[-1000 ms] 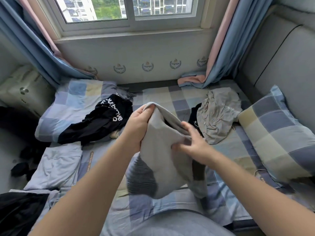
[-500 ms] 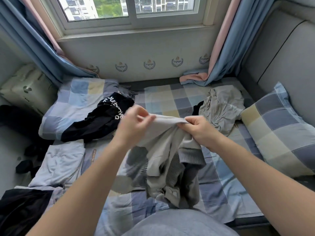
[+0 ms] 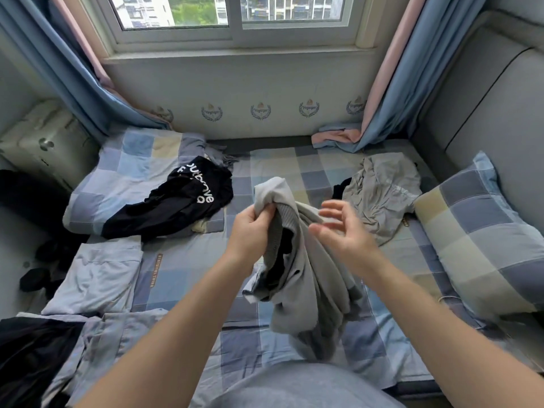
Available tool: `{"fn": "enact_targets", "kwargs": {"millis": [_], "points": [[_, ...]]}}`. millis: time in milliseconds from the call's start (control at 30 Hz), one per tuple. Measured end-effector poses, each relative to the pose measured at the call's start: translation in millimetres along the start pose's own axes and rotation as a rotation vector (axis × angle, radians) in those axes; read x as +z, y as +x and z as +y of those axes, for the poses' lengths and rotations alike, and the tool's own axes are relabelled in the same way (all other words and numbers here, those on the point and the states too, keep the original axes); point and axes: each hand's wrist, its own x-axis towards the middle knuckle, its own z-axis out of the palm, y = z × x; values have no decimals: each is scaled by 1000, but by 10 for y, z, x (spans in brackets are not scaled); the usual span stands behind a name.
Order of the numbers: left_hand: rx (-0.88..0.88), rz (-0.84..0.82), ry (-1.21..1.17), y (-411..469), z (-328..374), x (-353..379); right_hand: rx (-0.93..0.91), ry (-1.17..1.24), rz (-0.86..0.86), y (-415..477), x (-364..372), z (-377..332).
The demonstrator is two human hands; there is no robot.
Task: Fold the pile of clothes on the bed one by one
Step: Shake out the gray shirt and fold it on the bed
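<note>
Head view: a checked bed [image 3: 323, 169] under a window [image 3: 235, 13], curtains [image 3: 73, 69] either side. The left hand [image 3: 250, 228] grips the garment [image 3: 309, 278] by its top, its length hanging straight down. The right hand [image 3: 344, 231] is spread, holding nothing, just beside it.

Two hands show: one left hand [image 3: 250, 234] and one right hand [image 3: 347, 235]. There is one grey knit garment [image 3: 309, 290] at the hands. Six more pieces of clothing lie on the one bed [image 3: 188, 290]: one black garment with white lettering [image 3: 176, 207], one crumpled grey shirt [image 3: 382, 195], one dark piece [image 3: 341, 185] poking out beneath that shirt, two pale blue pieces [image 3: 97, 278] [image 3: 117, 334], and one black cloth [image 3: 29, 354] at the lower left. There is one checked pillow [image 3: 485, 231] and one folded checked quilt [image 3: 132, 172]. Two curtains hang, one left [image 3: 73, 78] and one right [image 3: 426, 69]. The one window [image 3: 235, 39] has two panes. The wall carries five crest emblems [image 3: 260, 110].
</note>
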Motion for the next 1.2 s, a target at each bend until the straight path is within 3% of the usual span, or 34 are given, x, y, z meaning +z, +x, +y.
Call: {"fn": "enact_targets", "kwargs": {"millis": [100, 233, 400, 533, 633, 733, 867, 900, 1033, 1200], "points": [[-102, 67, -104, 10, 106, 60, 32, -184, -73, -195, 193, 154], [-216, 36, -228, 1, 229, 97, 98, -309, -74, -150, 326, 251], [-237, 73, -341, 13, 287, -13, -68, -334, 97, -112, 326, 189], [-279, 65, -414, 14, 233, -96, -12, -381, -22, -67, 451, 223], [-285, 82, -431, 45, 226, -231, -34, -380, 26, 82, 395, 313], [-260, 136, -294, 92, 209, -481, -58, -288, 3, 241, 150, 241], [-42, 139, 612, 118, 83, -666, -113, -115, -98, 339, -4, -35], [13, 59, 655, 72, 81, -627, -119, -61, -103, 356, 2, -115], [185, -337, 423, -21, 46, -332, -138, 123, -177, 396, 94, -385], [217, -429, 446, 73, -30, -234, -122, 202, -253, 389, -32, -578]]}}
